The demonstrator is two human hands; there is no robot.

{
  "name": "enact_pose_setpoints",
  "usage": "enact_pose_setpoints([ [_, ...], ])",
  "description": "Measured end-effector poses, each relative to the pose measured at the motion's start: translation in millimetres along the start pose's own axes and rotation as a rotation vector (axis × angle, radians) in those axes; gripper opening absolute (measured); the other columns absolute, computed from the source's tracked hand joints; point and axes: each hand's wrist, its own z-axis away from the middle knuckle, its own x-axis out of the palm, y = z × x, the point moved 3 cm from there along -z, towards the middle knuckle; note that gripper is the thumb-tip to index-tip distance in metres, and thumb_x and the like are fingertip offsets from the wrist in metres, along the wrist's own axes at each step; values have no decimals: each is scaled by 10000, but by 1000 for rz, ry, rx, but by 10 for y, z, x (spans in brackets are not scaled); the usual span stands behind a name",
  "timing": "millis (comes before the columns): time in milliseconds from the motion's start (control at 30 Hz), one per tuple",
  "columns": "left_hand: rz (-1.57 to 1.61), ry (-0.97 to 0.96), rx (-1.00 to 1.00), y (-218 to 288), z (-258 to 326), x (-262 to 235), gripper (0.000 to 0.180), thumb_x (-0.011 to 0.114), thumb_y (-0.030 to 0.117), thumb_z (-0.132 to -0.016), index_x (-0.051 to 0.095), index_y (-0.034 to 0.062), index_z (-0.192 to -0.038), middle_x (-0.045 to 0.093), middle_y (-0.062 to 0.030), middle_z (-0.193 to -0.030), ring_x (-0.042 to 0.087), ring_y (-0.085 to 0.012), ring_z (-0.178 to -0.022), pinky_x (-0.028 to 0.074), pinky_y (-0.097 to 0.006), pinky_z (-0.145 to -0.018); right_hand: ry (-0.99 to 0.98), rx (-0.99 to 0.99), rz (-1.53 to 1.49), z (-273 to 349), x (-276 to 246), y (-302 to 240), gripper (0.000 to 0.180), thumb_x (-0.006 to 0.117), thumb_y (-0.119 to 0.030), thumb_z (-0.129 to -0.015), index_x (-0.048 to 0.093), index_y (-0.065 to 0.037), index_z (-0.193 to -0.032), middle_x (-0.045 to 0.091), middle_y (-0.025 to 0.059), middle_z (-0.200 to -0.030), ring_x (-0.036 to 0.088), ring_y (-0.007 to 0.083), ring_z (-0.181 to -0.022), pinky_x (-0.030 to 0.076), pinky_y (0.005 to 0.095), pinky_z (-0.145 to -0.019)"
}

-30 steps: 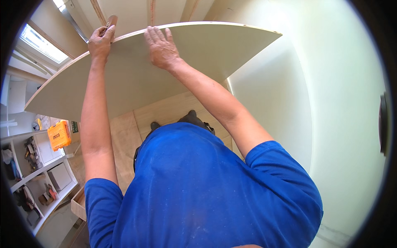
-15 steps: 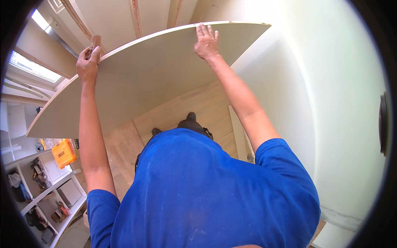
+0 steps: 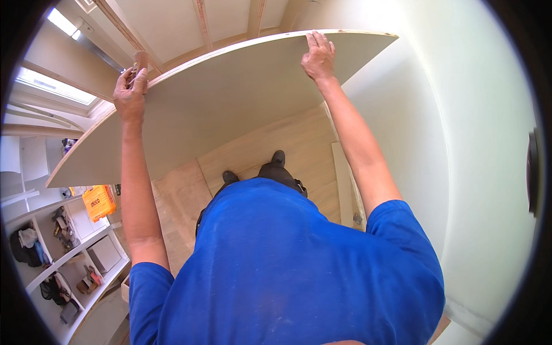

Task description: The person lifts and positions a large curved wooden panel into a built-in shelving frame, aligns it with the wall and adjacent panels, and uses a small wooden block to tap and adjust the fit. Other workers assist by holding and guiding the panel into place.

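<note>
A large flat wooden panel [image 3: 241, 103] with a pale upper edge stands on its side in front of me, spanning most of the upper view. My left hand [image 3: 131, 98] is closed round a small brown wooden block [image 3: 141, 63], which resembles a hand plane, at the panel's edge on the left. Part of the block is hidden behind my fingers. Farther right, my right hand [image 3: 319, 57] grips the panel's upper edge, its fingers lying over the top and its palm side against the near face.
White shelving [image 3: 75, 259] with tools and bags stands at lower left, near an orange case [image 3: 99, 202]. A pale wall [image 3: 483, 144] curves along the right. A narrow board [image 3: 344, 184] lies on the wooden floor [image 3: 253, 155]. Framed panels [image 3: 172, 26] rise beyond.
The whole scene has shifted a little to the right in view. My right hand sits slightly closer to the panel's right end. My left hand still holds the block at the edge.
</note>
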Motion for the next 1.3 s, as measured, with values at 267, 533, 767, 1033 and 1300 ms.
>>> enact_pose_setpoints([
  [267, -106, -63, 58, 193, 134, 4, 502, 815, 273, -921, 680, 7, -1325, 728, -87, -1119, 679, -149, -992, 550, -292, -887, 62, -99, -257, -172, 47, 331, 528, 653, -146, -864, 661, -99, -1389, 611, 131, -1482, 534, 310, -1412, 407, 491, -1178],
  [533, -405, -630, 232, 395, 2, -96, 580, 852, 190, -828, 670, 50, -1360, 743, -117, -1198, 700, -208, -1091, 534, -337, -988, -157, -46, 37, -567, 204, 943, 516, 737, -243, -910, 617, -176, -1408, 591, 37, -1484, 426, 297, -1491, 375, 497, -1201],
  [767, -450, -815, 447, 564, -30, 363, 578, 859, 110, -798, 669, 45, -1341, 738, -148, -1218, 717, -316, -1096, 562, -387, -987, -151, -57, -155, -517, 284, 1055, 487, 775, -287, -920, 624, -180, -1371, 594, 23, -1455, 449, 300, -1468, 361, 512, -1203],
  [1033, -405, -815, 604, 745, -2, 567, 581, 850, 110, -802, 665, 44, -1348, 734, -169, -1211, 723, -343, -1077, 586, -400, -940, -121, -35, -77, -459, -22, 787, 494, 786, -307, -912, 633, -202, -1370, 597, 13, -1457, 431, 298, -1491, 368, 504, -1201],
  [1300, -389, -819, 652, 925, 59, 1462, 583, 845, 134, -806, 667, 57, -1356, 732, -170, -1180, 722, -344, -1035, 591, -415, -914, -86, -28, -123, -431, -167, 793, 525, 636, -122, -939, 600, -227, -1452, 564, -3, -1526, 413, 272, -1514, 302, 534, -1260],
])
